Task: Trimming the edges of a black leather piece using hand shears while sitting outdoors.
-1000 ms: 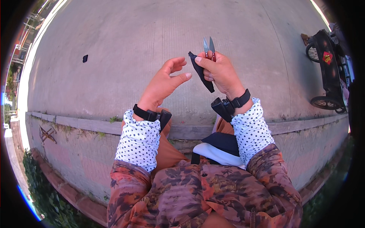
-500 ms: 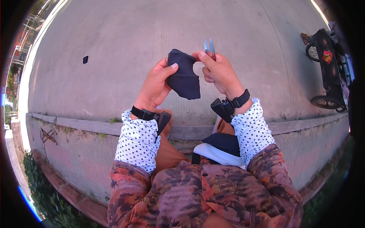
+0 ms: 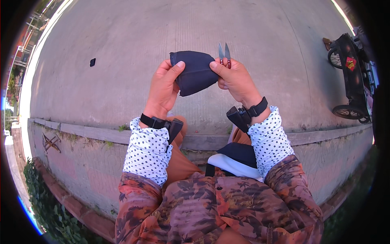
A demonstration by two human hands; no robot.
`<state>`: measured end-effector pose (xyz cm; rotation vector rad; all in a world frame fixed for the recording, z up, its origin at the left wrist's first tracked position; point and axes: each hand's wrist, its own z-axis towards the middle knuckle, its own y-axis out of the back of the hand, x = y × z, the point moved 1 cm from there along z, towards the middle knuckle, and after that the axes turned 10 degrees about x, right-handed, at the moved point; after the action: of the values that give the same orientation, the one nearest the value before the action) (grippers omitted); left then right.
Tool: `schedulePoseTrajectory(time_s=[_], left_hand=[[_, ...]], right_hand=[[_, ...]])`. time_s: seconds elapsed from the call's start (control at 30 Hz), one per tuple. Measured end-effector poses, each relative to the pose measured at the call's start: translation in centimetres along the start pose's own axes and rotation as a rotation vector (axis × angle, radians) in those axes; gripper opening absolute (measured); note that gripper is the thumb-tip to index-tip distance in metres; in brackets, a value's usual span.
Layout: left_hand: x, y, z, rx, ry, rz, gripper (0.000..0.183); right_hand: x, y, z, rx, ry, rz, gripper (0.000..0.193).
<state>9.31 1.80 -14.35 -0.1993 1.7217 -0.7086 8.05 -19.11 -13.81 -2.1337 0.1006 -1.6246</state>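
A piece of dark navy cloth (image 3: 197, 74) is stretched between my two hands above the pavement. My left hand (image 3: 161, 83) pinches its left side, thumb on top. At the cloth's right edge, the thumb of my right hand (image 3: 240, 81) presses it against the fingers. That same hand also carries a small pair of thread snips (image 3: 221, 52), with red handles among the fingers and the two blades pointing away from me, apart. On my lap lie a folded white cloth (image 3: 235, 164) and a dark cloth (image 3: 239, 153), partly under my right forearm.
A stone ledge (image 3: 95, 134) runs across just beyond my knees. Out on the concrete pavement (image 3: 134, 40) lies a small dark piece (image 3: 92, 62). To the right stands a black cart (image 3: 347, 83) with spoked wheels; leafy plants (image 3: 46, 203) grow at the lower left.
My right thumb has moved onto the cloth's right edge, where a curved notch showed before. The cloth has turned and is now spread between both hands. The snips stay in my right hand.
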Motion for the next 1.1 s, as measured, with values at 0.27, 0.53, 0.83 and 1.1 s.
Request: schedulePoseTrajectory(time_s=[0.27, 0.53, 0.83, 1.1], left_hand=[[0.05, 0.43, 0.31, -0.095, -0.032, 0.067, 0.021], [0.22, 0.05, -0.04, -0.011, 0.004, 0.108, 0.022], [0.0, 0.34, 0.21, -0.068, -0.008, 0.094, 0.024], [0.02, 0.49, 0.17, -0.047, -0.02, 0.098, 0.025]], right_hand=[[-0.2, -0.18, 0.34, -0.086, 0.048, -0.105, 0.017], [-0.17, 0.14, 0.05, -0.126, 0.074, -0.151, 0.017], [-0.13, 0.12, 0.13, -0.13, 0.071, -0.182, 0.02], [-0.65, 0.13, 0.17, -0.128, 0.154, -0.257, 0.024]])
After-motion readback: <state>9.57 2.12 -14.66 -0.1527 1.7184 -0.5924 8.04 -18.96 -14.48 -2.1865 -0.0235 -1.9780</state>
